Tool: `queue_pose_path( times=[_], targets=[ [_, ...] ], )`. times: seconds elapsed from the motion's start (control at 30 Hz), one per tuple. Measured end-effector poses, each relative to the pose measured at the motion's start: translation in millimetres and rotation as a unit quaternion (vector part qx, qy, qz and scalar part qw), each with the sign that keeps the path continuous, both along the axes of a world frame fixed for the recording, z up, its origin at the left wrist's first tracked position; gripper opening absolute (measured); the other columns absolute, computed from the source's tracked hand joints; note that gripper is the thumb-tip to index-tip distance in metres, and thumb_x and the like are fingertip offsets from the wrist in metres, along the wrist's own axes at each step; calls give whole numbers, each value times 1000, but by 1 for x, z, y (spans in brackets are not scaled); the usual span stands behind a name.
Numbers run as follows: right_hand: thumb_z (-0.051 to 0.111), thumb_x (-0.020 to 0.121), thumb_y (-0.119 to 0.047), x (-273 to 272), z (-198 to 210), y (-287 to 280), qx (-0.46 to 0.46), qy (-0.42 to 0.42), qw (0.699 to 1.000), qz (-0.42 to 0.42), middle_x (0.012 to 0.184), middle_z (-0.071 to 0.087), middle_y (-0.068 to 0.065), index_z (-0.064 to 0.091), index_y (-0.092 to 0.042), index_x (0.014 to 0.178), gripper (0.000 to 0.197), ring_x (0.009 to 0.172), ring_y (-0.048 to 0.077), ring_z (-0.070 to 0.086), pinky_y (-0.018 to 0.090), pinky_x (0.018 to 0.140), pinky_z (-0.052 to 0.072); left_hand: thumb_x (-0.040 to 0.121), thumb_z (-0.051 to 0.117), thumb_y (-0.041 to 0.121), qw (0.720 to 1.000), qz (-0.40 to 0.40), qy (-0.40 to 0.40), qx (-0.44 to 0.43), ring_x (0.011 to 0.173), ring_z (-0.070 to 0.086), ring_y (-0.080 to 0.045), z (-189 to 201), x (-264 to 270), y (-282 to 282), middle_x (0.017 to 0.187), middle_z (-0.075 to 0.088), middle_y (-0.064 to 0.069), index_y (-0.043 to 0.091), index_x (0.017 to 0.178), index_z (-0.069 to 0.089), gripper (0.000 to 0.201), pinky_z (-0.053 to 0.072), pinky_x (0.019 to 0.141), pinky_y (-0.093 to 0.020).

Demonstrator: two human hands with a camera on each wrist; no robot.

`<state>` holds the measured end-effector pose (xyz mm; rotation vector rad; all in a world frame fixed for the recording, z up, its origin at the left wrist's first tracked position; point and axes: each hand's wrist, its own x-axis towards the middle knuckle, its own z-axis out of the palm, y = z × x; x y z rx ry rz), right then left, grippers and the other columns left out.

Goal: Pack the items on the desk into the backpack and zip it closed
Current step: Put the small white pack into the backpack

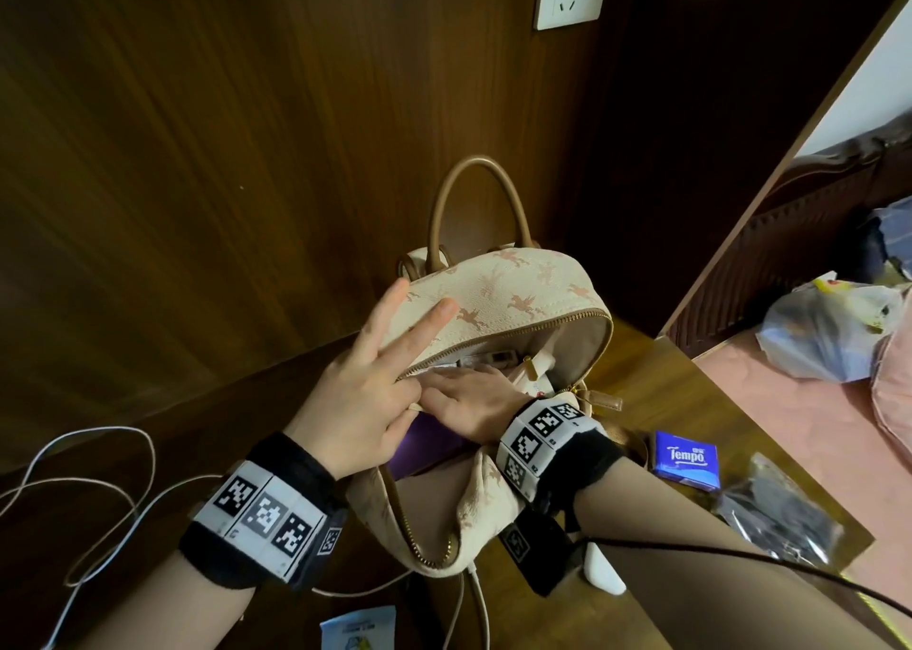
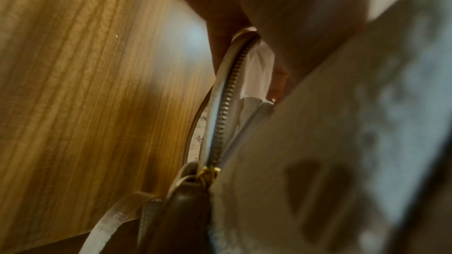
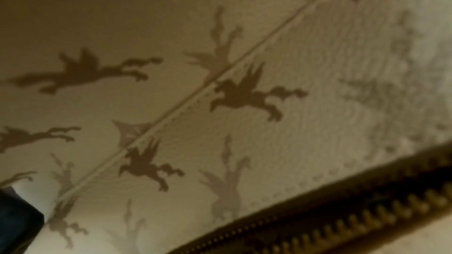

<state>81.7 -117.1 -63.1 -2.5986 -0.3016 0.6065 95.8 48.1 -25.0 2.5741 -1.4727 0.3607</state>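
Packing is partway: the cream winged-horse-print backpack (image 1: 498,299) stands unzipped on the wooden tabletop (image 1: 656,388), left hand (image 1: 365,402) pinching its rim, right hand (image 1: 474,397) reaching inside with its fingers hidden, while the blue Tempo tissue pack (image 1: 686,458) and clear bag of dark items (image 1: 775,511) wait right of it.

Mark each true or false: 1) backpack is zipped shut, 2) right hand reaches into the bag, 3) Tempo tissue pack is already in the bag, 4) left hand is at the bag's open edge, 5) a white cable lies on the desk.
1. False: the backpack gapes open, zipper undone.
2. True: the right hand reaches into the opening.
3. False: the Tempo tissue pack lies on the desk, right of the bag.
4. True: the left hand pinches the rim, two fingers straight.
5. True: the white cable lies at left.
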Motion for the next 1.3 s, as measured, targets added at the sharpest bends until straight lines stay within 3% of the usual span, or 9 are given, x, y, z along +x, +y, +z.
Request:
queue_pose_path(
  times=[0.13,0.27,0.43,0.57,0.7,0.8,0.93,1.17,1.3],
  targets=[
    [7,84,-53,-1,-1,-1,27,6,999,-17,150,37,-4,35,-39,139,63,138,16,31,42,110,22,74,73,14,1000,16,3,6,147,-2,-37,2,1,-2,161,9,-2,13,61,61,18,58,68,-41],
    [20,98,-47,-9,5,-5,39,-8,998,-54,148,39,0,36,-36,141,47,137,19,33,35,109,24,75,72,17,999,39,-5,16,147,-3,-36,4,-2,-2,161,7,-1,14,64,64,14,57,72,-36],
    [29,99,-47,-16,13,-15,93,-20,989,-114,133,56,6,52,-30,130,43,124,24,48,34,103,35,72,74,13,998,62,-1,21,147,-4,-36,8,-7,-3,162,4,0,16,61,59,19,57,68,-36],
    [38,96,-50,-26,21,-26,127,-43,981,-138,127,60,3,52,-25,130,45,118,20,54,32,101,39,69,77,16,994,97,-11,44,147,-6,-35,11,-16,-7,162,-1,1,18,62,62,17,55,75,-46],
    [43,97,-37,-39,31,-44,194,-45,962,-187,121,63,-1,56,-22,126,35,115,15,55,33,106,37,75,74,25,991,118,-30,60,147,-8,-35,16,-26,-11,162,-6,1,20,69,69,10,54,79,-51],
    [44,97,-37,-54,39,-58,205,-58,955,-205,124,60,-4,57,-26,124,32,115,13,53,33,106,37,79,71,26,994,106,-14,38,147,-6,-34,19,-32,-10,162,-1,2,22,69,69,11,53,80,-56],
    [50,93,-40,-77,43,-77,221,-78,943,-237,115,62,-5,61,-25,116,30,105,12,57,25,92,46,80,70,22,996,85,12,-8,148,-3,-33,19,-32,-9,162,6,3,23,73,69,6,51,82,-58],
    [57,91,-22,-104,32,-100,273,-236,862,-357,88,64,-11,65,-21,91,8,85,4,60,21,76,46,83,67,22,992,93,31,-74,148,-4,-27,7,-29,-9,161,10,5,23,76,71,8,44,91,-64],
    [58,90,-23,-108,42,-91,282,-255,863,-332,84,65,-7,65,-21,89,7,79,8,61,19,70,48,87,61,22,990,68,21,-120,148,4,-30,1,-24,-9,158,21,1,19,77,73,15,37,104,-56]
  ],
)
